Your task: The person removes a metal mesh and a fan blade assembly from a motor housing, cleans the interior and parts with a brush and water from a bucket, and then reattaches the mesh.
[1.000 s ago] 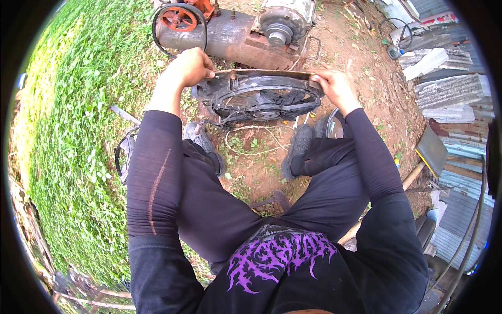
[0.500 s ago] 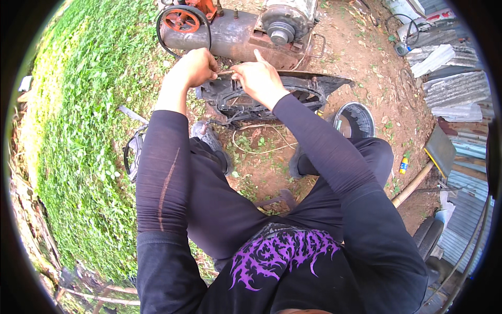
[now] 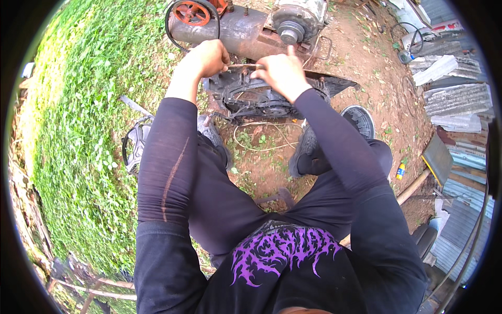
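Note:
A thin tan strand (image 3: 242, 65) stretches nearly level between my hands; whether it is cord or wire is unclear. My left hand (image 3: 206, 58) is closed in a pinch on its left end. The other end is pinched by my right hand (image 3: 284, 76), whose thumb points up and away. Just below and behind the hands stands a dirty black frame with round openings (image 3: 265, 111), resembling a radiator fan shroud. My right hand and wrist hide part of it. A loop of pale cord (image 3: 256, 149) lies on the soil between my feet.
Beyond the frame lies a rusty tank (image 3: 240, 32) bearing a red wheel (image 3: 192, 12) with a belt and a motor (image 3: 295, 23). A black bucket (image 3: 361, 120) is by my right foot. Farther right are a wooden-handled tool (image 3: 438, 157), a yellow bottle (image 3: 400, 171) and corrugated sheets (image 3: 457, 97).
Both hands have shifted slightly right and a little farther away. The gap between them has widened, and more of the strand shows. The whole view has also shifted a little.

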A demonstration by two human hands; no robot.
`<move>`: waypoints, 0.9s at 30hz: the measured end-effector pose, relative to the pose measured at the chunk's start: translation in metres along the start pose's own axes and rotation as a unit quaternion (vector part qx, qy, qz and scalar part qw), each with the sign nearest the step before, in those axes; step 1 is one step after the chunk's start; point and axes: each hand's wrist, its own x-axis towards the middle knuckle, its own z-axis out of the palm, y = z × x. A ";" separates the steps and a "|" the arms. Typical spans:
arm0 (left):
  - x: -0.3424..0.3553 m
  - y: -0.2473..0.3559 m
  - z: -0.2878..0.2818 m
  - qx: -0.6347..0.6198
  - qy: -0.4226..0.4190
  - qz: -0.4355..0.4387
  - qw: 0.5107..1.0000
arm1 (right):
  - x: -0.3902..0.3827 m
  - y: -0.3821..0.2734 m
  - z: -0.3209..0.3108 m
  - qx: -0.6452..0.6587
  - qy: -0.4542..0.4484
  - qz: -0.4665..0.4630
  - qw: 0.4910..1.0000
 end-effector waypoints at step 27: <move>0.010 -0.015 0.003 -0.052 -0.005 0.001 0.999 | -0.083 0.142 -0.038 -0.053 -0.099 -0.003 0.994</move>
